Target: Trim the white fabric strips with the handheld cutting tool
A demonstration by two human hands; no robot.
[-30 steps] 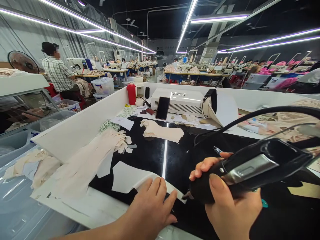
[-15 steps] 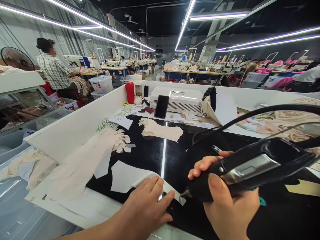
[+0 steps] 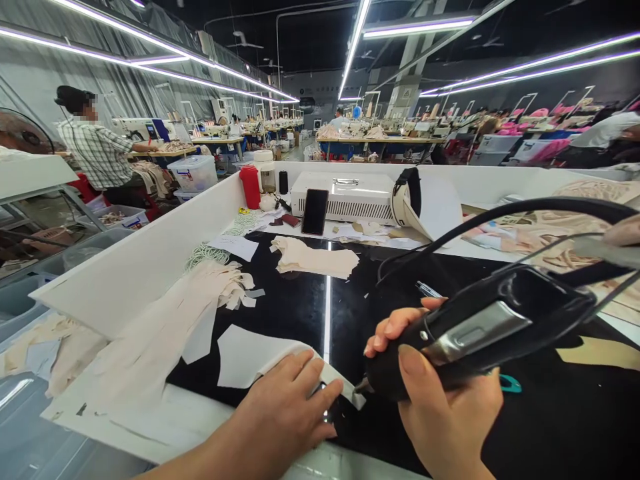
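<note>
My left hand (image 3: 287, 403) lies flat with fingers spread on a white fabric piece (image 3: 245, 357), pressing its folded strip against the black work surface (image 3: 285, 303). My right hand (image 3: 445, 393) is wrapped round a black corded hand tool (image 3: 480, 333) with a silver plate on its side. The tool's narrow metal tip (image 3: 363, 387) is at the strip's right end, close to my left fingertips. Whether the tip presses on the fabric or just meets its edge, I cannot tell. A teal loop (image 3: 510, 383) shows beside my right hand.
Pale fabric strips (image 3: 165, 320) are heaped left, and a cream stack (image 3: 315, 258) lies farther back. Behind it stand a phone (image 3: 315, 212), a white vented box (image 3: 345, 197) and a red cup (image 3: 250, 187). A thick black cable (image 3: 480, 230) arches on the right. A person (image 3: 95, 143) stands left.
The camera view has shifted slightly, so most things sit a little farther left. Both hands, the tool and the fabric keep almost the same positions relative to each other.
</note>
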